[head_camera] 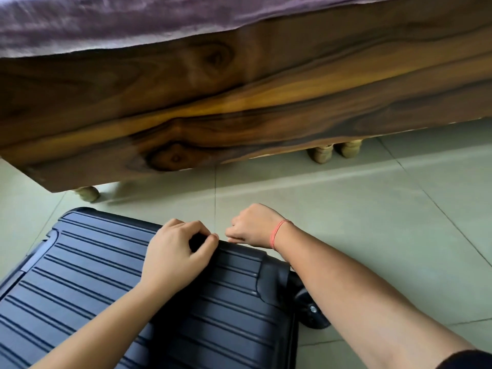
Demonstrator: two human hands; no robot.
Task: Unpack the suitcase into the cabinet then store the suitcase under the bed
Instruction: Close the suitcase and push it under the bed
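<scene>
A dark blue ribbed hard-shell suitcase point(93, 288) lies flat and closed on the tiled floor in front of the bed point(213, 102). My left hand point(175, 257) rests on its lid near the far edge, fingers curled over that edge. My right hand point(253, 227) sits just beyond the suitcase's far right edge, fingers curled and pinching something small at the rim, likely a zipper pull, which is mostly hidden. A red band circles my right wrist. One black suitcase wheel point(311, 310) shows under my right forearm.
The bed's dark wooden side rail hangs low, with a purple cover point(106, 22) draped above. Rounded wooden legs point(87, 194) point(320, 154) lift it off the pale green tiled floor point(372, 209), leaving a low gap beneath.
</scene>
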